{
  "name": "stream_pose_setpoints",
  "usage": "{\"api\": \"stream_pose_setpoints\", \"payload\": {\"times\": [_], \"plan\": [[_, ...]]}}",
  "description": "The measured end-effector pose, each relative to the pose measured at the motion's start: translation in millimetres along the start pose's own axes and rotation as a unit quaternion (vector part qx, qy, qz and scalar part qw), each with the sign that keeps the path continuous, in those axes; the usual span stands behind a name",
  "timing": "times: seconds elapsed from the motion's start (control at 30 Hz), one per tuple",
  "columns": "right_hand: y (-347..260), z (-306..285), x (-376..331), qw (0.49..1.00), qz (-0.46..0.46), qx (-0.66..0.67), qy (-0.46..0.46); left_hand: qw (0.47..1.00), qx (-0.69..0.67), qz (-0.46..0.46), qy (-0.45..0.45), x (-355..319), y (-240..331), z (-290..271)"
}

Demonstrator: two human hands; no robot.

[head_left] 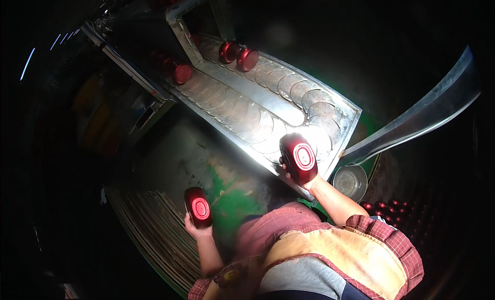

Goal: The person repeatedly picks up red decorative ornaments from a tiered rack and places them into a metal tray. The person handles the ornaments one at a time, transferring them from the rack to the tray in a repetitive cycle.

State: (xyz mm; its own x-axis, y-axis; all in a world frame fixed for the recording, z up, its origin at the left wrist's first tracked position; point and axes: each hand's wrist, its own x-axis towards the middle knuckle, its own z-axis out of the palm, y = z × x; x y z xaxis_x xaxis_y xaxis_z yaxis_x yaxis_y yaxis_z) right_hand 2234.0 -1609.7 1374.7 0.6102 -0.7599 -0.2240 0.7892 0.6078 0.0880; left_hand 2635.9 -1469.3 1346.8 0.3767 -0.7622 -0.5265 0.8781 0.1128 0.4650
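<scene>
The left hand (196, 229) is wrapped around a red bottle (198, 207), gripping it from below with the oval base turned up toward the camera; it hangs low on the near left, above a dim floor with a green patch (234, 199). The right hand (300, 180) is clamped on a second red bottle (299, 158), also base-up, held just at the near end of a long metal conveyor (268, 101). The two hands are well apart, the right one farther and higher in the scene.

The conveyor runs from the near right away to the far left, two lanes of overlapping round metal plates (247, 122) under bright light. At its far end stand more red bottles: a pair (238, 55) on the right lane and another (180, 73) on the left lane. A small metal bowl (350, 181) sits just right of the right forearm, and a heap of red bottles (384, 206) lies in shadow beyond it. A slanted metal chute (412, 122) crosses the right side.
</scene>
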Motion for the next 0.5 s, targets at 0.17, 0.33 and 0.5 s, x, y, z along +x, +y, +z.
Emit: {"api": "stream_pose_setpoints", "payload": {"times": [0.17, 0.33, 0.5], "plan": [[-3.3, 47.1, -12.8, 0.898, -0.334, -0.193, 0.213, 0.924, 0.215, 0.031, -0.314, 162.5, -10.6, 212.1], [13.8, 71.5, -11.7, 0.798, -0.494, -0.262, 0.224, 0.709, 0.509, 0.224, -0.434, 262.9, -109.3, 401.7], [9.0, 116.2, 24.1, 0.579, -0.588, -0.383, 0.414, 0.540, 0.619, 0.292, -0.489, 306.1, -225.1, 489.0]]}}
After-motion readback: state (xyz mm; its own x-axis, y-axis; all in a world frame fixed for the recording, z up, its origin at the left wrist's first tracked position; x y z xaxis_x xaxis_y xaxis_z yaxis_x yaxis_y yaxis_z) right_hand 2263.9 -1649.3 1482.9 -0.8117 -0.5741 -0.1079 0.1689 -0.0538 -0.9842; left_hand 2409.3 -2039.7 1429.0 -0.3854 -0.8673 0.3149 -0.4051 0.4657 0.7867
